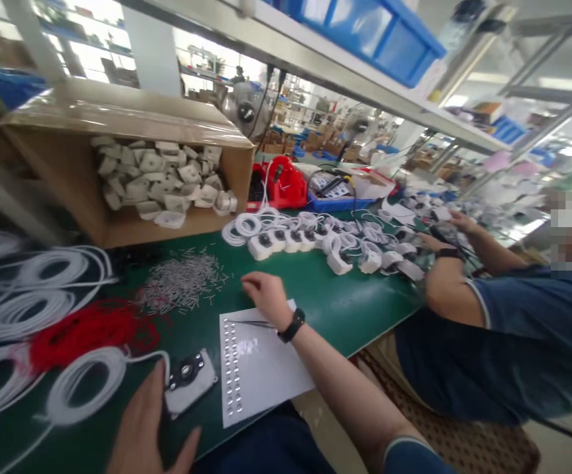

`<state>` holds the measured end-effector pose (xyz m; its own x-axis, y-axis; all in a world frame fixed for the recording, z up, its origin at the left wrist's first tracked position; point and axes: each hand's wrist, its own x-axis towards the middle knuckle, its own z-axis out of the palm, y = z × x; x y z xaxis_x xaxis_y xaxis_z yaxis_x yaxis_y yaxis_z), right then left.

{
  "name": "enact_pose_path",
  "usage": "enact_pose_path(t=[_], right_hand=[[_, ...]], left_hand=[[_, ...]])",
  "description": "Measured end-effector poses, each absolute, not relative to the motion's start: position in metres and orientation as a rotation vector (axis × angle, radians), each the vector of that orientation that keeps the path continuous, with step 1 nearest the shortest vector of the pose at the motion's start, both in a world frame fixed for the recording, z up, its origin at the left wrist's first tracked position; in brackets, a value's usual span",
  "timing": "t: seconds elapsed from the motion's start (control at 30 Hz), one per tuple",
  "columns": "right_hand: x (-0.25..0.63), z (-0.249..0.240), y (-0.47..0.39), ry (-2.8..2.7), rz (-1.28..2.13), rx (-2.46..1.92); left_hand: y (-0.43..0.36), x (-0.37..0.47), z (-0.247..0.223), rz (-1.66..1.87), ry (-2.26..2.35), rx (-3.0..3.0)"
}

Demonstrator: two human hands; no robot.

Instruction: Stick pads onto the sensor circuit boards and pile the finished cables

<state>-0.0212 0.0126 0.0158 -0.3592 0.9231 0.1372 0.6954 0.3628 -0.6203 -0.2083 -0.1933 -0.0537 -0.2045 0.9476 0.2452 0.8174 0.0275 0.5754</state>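
My left hand (pixel 150 428) is open, thumb and fingers apart, beside a white housing (pixel 194 388) with a black round part on it. A white cable runs from the housing to a coil (pixel 85 388). My right hand (pixel 268 296) is closed in a pinch above the upper edge of a white sheet (pixel 266 375); whatever its fingertips hold is too small to tell. Thin dark tweezers (pixel 251 322) show just under this hand, over the sheet. Two rows of small shiny rings line the sheet's left side. Small metallic pins (pixel 182 280) lie heaped left of my right hand.
Red strands (pixel 93 332) and white cable coils (pixel 33 303) cover the left side. Behind stands a cardboard box (pixel 51 178) of white housings. Several cabled housings (pixel 293 240) line the bench's back. At right, a person's hands (pixel 434 243) work. A shelf (pixel 364 79) crosses overhead.
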Motion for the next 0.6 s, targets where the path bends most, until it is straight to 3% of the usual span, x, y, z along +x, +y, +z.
enact_pose_path(t=[0.17, 0.6], right_hand=[[-0.049, 0.006, 0.057, -2.405, 0.577, -1.414], [-0.08, -0.009, 0.057, -2.576, 0.399, -1.267]], left_hand=[[-0.17, -0.204, -0.052, 0.988, 2.145, 1.702], [-0.175, -0.226, -0.021, 1.141, 2.15, 1.676]])
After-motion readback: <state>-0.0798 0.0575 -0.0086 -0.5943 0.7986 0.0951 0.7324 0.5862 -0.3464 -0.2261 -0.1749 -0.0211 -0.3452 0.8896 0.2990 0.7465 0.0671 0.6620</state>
